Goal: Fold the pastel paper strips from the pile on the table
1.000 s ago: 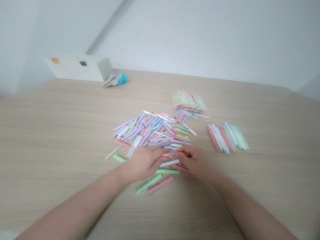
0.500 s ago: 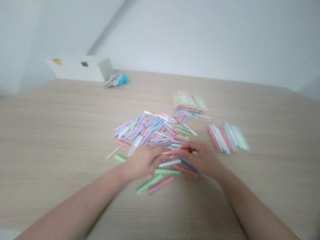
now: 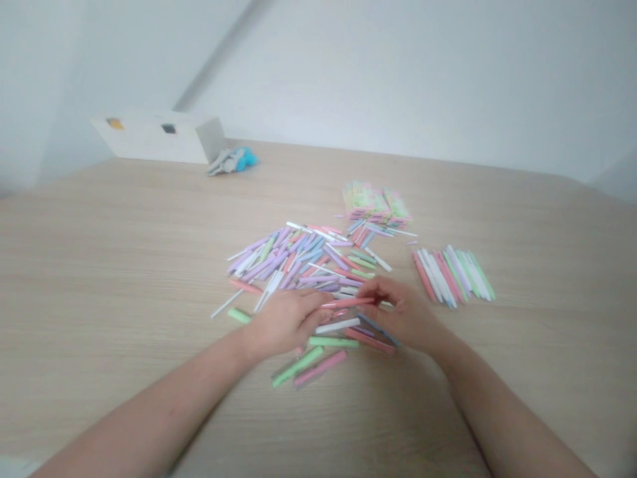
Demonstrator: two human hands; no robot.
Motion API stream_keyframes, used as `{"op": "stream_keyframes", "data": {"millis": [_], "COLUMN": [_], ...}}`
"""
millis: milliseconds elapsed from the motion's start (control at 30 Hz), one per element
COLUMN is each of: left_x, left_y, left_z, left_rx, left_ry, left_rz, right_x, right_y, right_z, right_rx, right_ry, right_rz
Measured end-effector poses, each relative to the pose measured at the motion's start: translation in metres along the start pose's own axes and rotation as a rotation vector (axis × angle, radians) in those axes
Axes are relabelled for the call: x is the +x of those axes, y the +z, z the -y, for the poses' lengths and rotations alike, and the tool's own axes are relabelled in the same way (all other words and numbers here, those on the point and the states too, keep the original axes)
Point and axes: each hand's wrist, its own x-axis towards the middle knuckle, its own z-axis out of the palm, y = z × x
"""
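Between my two hands is a slim pink pen-like stick [image 3: 348,302]. My left hand [image 3: 288,320] pinches its left end, and my right hand [image 3: 398,311] grips its right end with curled fingers. A loose pile of similar sticks [image 3: 279,255] in purple, white, blue, green and pink spreads just beyond my hands. A white stick [image 3: 338,326] and a red stick [image 3: 371,340] lie right under them. Nearer to me are a green stick [image 3: 298,367] and a pink stick [image 3: 320,369]. Blur hides the sticks' exact kind.
To the right, several sticks [image 3: 454,275] lie side by side in a row. Stacked flat packets [image 3: 371,201], yellow-green and pink, stand behind the pile. At the back left are a white box [image 3: 159,143] and a crumpled grey and blue item [image 3: 233,160] on the wooden table [image 3: 124,265].
My right hand has shifted very slightly, and its fingers show more of the pink stick's right end. My left hand and the pile look the same.
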Motion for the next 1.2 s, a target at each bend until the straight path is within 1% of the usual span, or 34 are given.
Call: {"op": "stream_keyframes", "data": {"millis": [67,167,233,300,367,433,533,667,767,867,1000,1067,1200], "left_x": [-0.0001,0.0002,0.0005,0.0005,0.0004,0.0002,-0.0002,-0.0004,-0.0002,0.0001,-0.0002,-0.0006,-0.001], "left_y": [0.0001,0.0,-0.0002,-0.0003,-0.0002,0.0003,0.0012,0.0012,0.0007,0.0004,0.0009,0.0015,0.0029], "left_z": [-0.0003,-0.0008,-0.0009,-0.0005,0.0001,0.0009,0.0016,0.0011,0.0008,0.0009,0.0012,0.0016,0.0032], "left_rx": [0.002,0.019,0.024,0.021,0.016,0.023,0.042,0.055,0.057,0.039,0.032,0.041,0.087], "left_ry": [0.004,0.001,-0.005,-0.006,-0.005,-0.008,-0.013,-0.008,-0.007,-0.011,-0.011,-0.014,0.0], "left_rz": [0.0,0.01,0.019,0.029,0.027,0.014,0.007,0.012,0.021,0.029,0.031,0.026,0.024], "right_x": [-0.0001,-0.0005,-0.0008,-0.0009,-0.0009,-0.0007,-0.0004,-0.0007,-0.0012,-0.0016,-0.0021,-0.0022,-0.0023], "right_y": [0.0011,0.0034,0.0042,0.0036,0.0023,0.001,0.0008,0.0037,0.0054,0.0048,0.0038,0.0046,0.0077], "right_z": [-0.0017,-0.006,-0.0081,-0.0087,-0.0075,-0.005,-0.002,-0.0036,-0.0069,-0.0083,-0.0054,-0.0031,-0.0014], "right_rx": [-0.039,-0.097,-0.109,-0.075,-0.011,0.032,0.0,-0.068,-0.083,-0.066,-0.008,-0.013,-0.048], "right_ry": [0.046,0.103,0.099,0.083,0.063,0.033,0.013,0.096,0.101,0.084,0.006,-0.008,0.076], "right_rz": [0.022,0.093,0.119,0.133,0.115,0.068,0.02,0.089,0.14,0.151,0.08,0.049,0.058]}}
